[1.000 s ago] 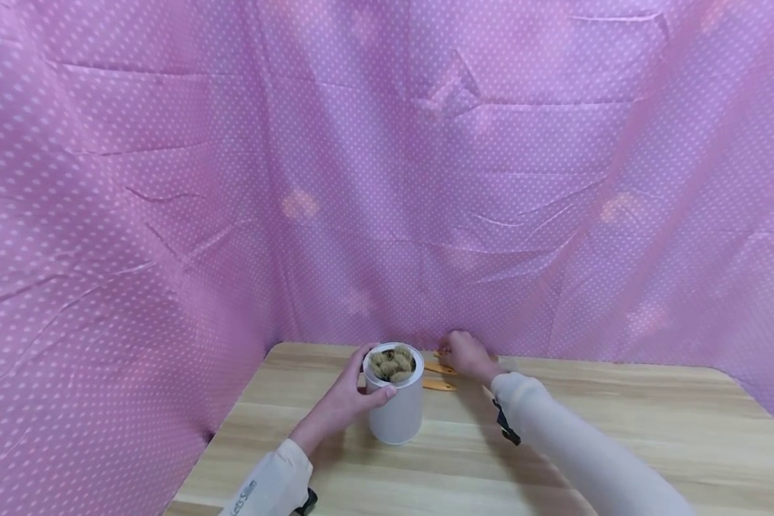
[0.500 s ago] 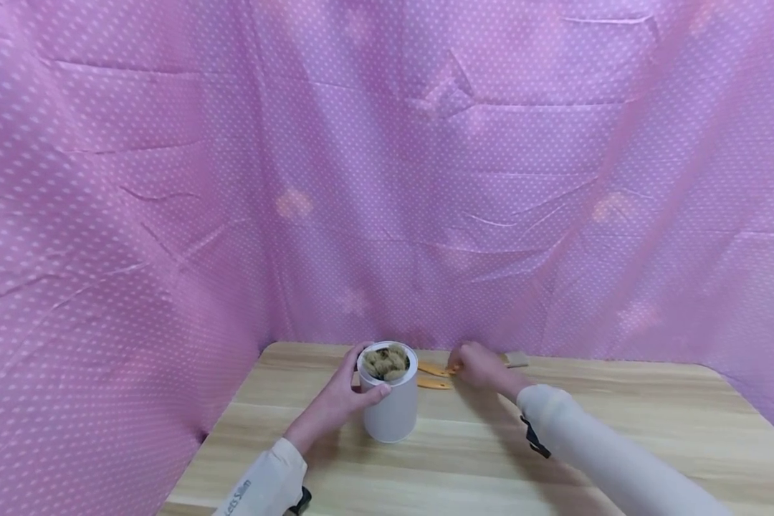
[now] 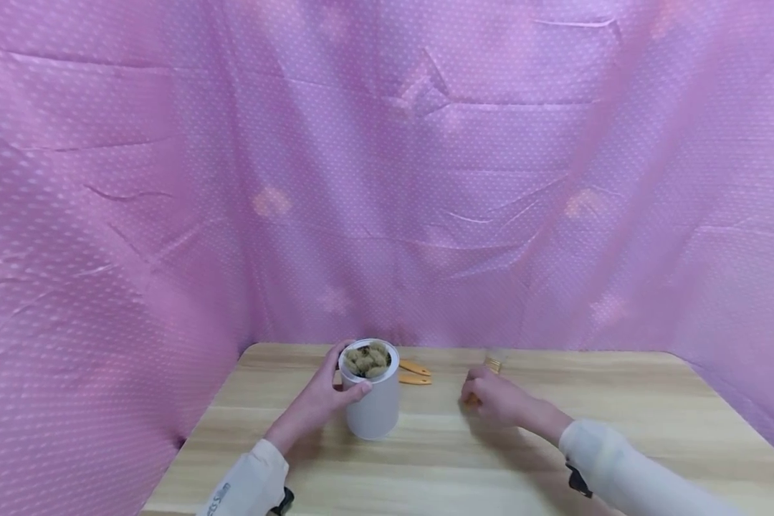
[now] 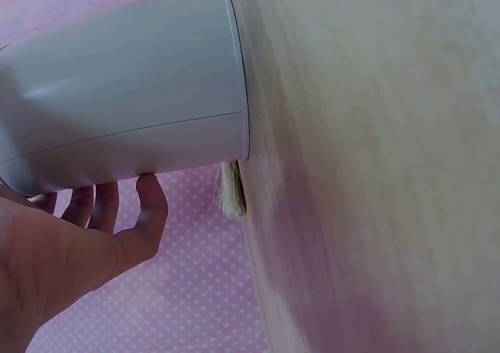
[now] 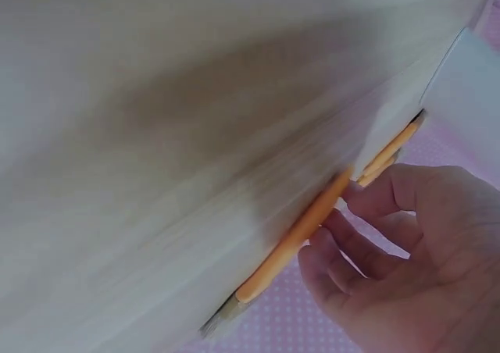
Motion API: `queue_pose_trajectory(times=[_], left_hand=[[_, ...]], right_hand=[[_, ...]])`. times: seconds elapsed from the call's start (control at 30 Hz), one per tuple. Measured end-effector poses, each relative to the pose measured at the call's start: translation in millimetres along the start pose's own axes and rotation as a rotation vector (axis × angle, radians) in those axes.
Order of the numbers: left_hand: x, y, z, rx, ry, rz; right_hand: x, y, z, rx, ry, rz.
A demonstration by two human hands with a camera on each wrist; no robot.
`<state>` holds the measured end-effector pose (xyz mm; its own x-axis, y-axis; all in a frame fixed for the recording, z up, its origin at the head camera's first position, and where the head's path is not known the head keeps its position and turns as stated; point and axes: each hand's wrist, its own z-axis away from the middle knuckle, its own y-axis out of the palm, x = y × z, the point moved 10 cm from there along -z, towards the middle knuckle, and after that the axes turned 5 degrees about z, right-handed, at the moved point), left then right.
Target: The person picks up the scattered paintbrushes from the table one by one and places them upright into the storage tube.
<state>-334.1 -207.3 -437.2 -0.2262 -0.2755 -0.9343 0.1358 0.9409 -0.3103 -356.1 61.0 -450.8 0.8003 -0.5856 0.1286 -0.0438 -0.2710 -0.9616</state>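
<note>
Now the right hand [image 3: 499,401] sits nearer the person than it did a second ago, when it reached in among the orange handles just behind the white cylindrical canister [image 3: 370,405]. It has pulled one orange-handled wooden brush [image 5: 301,236] away with it: the right wrist view shows thumb and fingers [image 5: 367,205] pinching the slim orange handle, which lies flat against the pale wood-grain counter [image 3: 619,401], and in the head view the metal ferrule and pale bristles [image 3: 494,360] poke out beyond the knuckles toward the pink dotted curtain [image 3: 387,179]. Two more orange brush handles [image 3: 416,373] remain on the counter just beside the canister, on its far right, apart from the hand.

The left hand [image 3: 325,398] has not shifted its hold; its fingers curl round the upper wall of the canister near the rim, thumb on the near side. The canister stands upright on the counter, already filled with brownish bristle tufts [image 3: 366,360] pointing up.

Judging from this, one brush has been singled out from the loose group and is in hand but not yet lifted, while the canister is steadied to receive it.
</note>
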Motion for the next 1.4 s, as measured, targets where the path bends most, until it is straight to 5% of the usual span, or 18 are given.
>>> queue_pose_trajectory(times=[0.23,0.43,0.53,0.83,1.03,1.23,1.4], left_hand=[[-5.5,-1.1,0.7,0.000,0.031,0.001],[-6.1,2.3,2.6,0.007,0.022,-0.001],[-6.0,1.8,4.7,0.000,0.018,0.002],[-5.9,3.9,8.4,-0.007,0.018,-0.009],[-9.4,4.2,10.9,-0.008,0.011,-0.015],[-10.6,4.6,9.3,-0.009,0.020,-0.001],[-9.0,4.6,7.8,-0.004,0.011,-0.002]], right_hand=[[-14,-14,24,0.054,0.129,-0.111],[-60,-18,44,-0.007,0.512,-0.150],[-72,-10,48,0.003,0.618,-0.128],[-78,-6,42,-0.050,0.641,-0.171],[-94,5,44,-0.041,0.677,-0.474],[-103,13,58,0.034,0.806,-0.787],[-96,13,55,0.078,0.766,-0.944]])
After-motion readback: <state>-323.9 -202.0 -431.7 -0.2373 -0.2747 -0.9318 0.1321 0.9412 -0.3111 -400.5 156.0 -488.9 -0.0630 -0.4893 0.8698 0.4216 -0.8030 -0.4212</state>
